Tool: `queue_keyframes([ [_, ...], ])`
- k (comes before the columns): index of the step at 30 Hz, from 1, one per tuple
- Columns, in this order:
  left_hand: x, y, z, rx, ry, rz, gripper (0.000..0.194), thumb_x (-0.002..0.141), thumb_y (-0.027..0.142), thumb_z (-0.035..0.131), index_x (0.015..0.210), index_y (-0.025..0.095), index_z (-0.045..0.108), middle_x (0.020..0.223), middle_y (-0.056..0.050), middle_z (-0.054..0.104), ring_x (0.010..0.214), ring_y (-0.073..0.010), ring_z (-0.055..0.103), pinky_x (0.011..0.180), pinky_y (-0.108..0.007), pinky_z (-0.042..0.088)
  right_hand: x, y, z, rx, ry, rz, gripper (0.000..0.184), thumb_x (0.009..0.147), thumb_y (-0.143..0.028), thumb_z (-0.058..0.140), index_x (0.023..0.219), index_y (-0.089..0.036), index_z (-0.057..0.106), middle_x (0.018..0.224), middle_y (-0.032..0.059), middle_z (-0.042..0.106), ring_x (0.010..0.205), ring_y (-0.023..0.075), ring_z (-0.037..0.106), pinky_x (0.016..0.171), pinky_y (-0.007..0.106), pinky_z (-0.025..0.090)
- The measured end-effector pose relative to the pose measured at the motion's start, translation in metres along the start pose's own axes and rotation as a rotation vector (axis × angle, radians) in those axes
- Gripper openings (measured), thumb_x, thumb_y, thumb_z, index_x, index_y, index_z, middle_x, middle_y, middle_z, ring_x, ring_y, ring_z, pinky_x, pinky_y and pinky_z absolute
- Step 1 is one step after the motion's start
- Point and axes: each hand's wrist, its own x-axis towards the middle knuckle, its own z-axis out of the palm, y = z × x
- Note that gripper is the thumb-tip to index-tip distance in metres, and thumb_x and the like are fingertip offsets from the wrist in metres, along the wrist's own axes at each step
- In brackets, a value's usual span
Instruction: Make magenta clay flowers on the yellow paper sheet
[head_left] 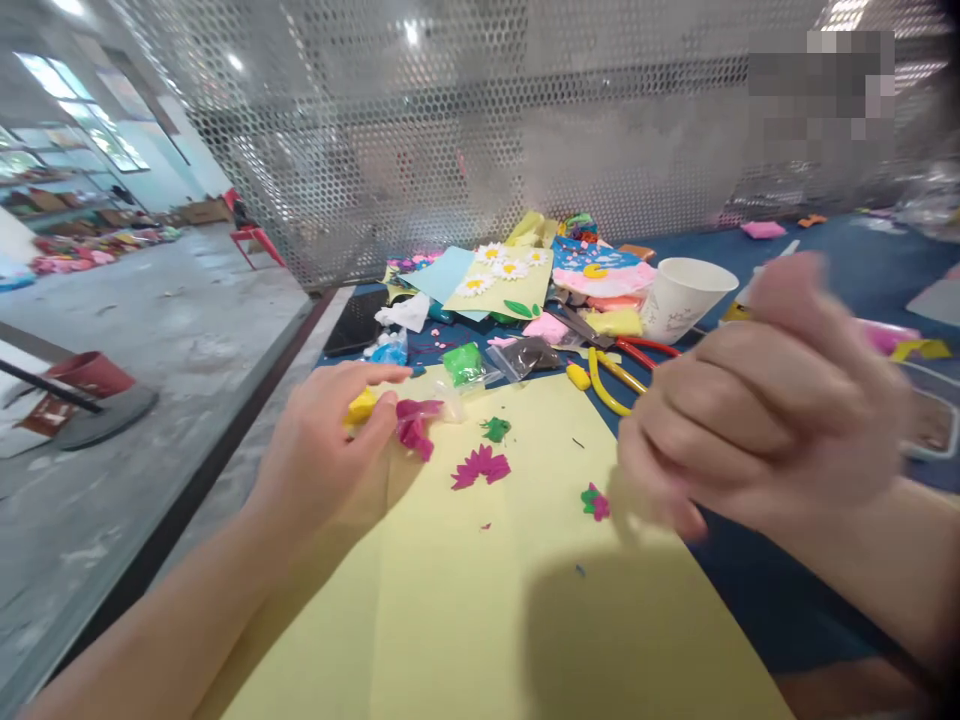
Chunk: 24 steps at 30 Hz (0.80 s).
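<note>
My left hand rests low over the left side of the yellow paper, thumb and index finger apart. Its thumb tip is beside a plastic packet of magenta clay, and something yellow shows behind the hand. My right hand is raised above the paper's right edge, slightly blurred and closed in a fist; whatever its fingers may hold is hidden. On the paper lie a magenta petal-shaped clay piece, a green clay piece and a small magenta-and-green piece.
Behind the paper are bags of green clay and dark clay, yellow-handled pliers, scissors, a paper cup, a daisy-decorated card and a black phone. A perforated metal panel stands behind.
</note>
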Motion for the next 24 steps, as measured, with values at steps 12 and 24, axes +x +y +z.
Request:
queue_keyframes([
  [12,0.002,-0.006,0.009,0.079,-0.200,-0.077,0.014,0.078,0.035,0.057,0.086,0.025,0.062,0.089,0.000,0.071,0.099,-0.0263,0.061,0.104,-0.052,0.024,0.012,0.042,0.040,-0.701,-0.054,-0.174,0.021,0.087,-0.020,0.054,0.086,-0.025,0.075,0.094,0.0007,0.076,0.081,0.0179,0.069,0.066,0.025,0.048],
  [24,-0.006,0.022,0.005,-0.132,-0.166,0.121,0.011,0.082,0.029,0.056,0.075,0.025,0.064,0.082,0.003,0.072,0.086,-0.0202,0.062,0.101,-0.047,0.027,0.015,0.037,0.053,-0.500,-0.181,-0.235,0.025,0.088,-0.020,0.055,0.100,-0.025,0.076,0.082,0.0023,0.075,0.068,0.0123,0.064,0.061,0.020,0.046],
])
